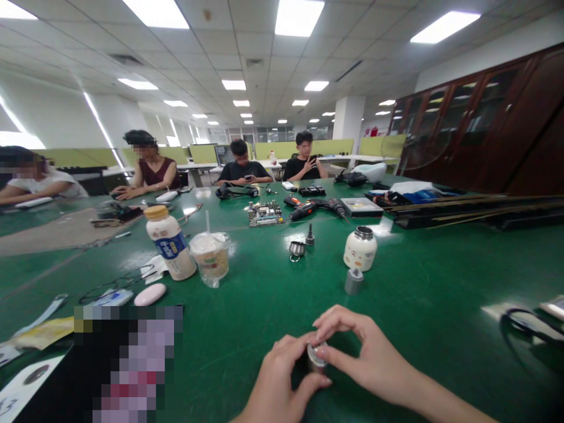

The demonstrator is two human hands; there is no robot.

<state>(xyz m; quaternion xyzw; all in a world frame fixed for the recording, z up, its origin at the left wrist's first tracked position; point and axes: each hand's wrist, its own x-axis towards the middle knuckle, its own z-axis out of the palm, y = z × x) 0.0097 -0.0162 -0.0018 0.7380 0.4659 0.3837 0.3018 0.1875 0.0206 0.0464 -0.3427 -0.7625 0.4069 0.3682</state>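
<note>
Between my hands, low over the green table, is a small silver metal cylinder (317,359) with a round top; its exact kind is unclear. My left hand (284,376) curls around its side, thumb near its base and fingers at its far rim. From the right, my right hand (368,352) pinches at the top edge with thumb and fingers. Beyond them stands a grey cap-like cylinder (353,282), in front of a cream bottle (360,249) with a bare metal mouth. Left of that sit a small metal cup with a ring (297,251) and a dark stepped metal piece (309,235).
A yellow-capped drink bottle (170,244) and a plastic cup with a straw (210,258) stand at left, near a pink oval case (150,295). Farther back lie a circuit board (265,214) and power drills (304,210). Several people sit across the table.
</note>
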